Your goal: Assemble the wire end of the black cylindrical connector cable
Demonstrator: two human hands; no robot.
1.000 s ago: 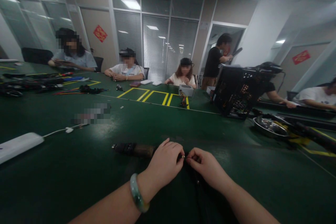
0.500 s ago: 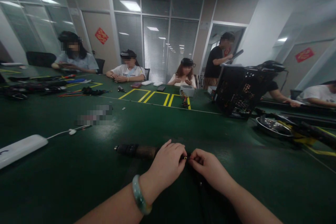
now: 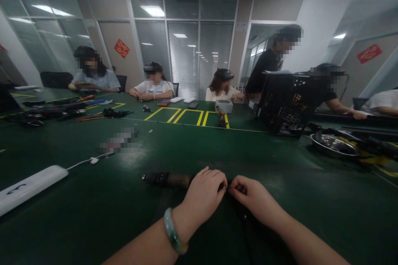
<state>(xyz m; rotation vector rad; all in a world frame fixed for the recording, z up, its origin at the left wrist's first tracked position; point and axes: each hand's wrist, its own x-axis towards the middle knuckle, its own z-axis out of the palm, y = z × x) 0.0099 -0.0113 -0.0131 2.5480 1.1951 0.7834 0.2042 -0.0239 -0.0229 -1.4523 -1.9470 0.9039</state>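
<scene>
A dark cylindrical tool (image 3: 177,180) with a metal tip at its left end lies on the green table. My left hand (image 3: 205,192), below a green bangle, rests over the tool's right part, its thumb and fingers closed on a small piece with a metallic glint. Close by on the right, my right hand (image 3: 248,192) is pinched at the dark end beside the left fingertips. What it holds is too small to make out. A thin dark cable (image 3: 245,227) runs toward me below the right hand.
A white power strip (image 3: 34,188) lies at the left. Farther back are dark cables (image 3: 46,112), a grey box (image 3: 224,106), a black metal case (image 3: 281,105) and a metal bowl (image 3: 334,145). Several people are around the table's far side.
The whole view has shifted slightly. The standing person behind the black case leans farther right and forward. My hands keep nearly the same pose at the tool's right end.
</scene>
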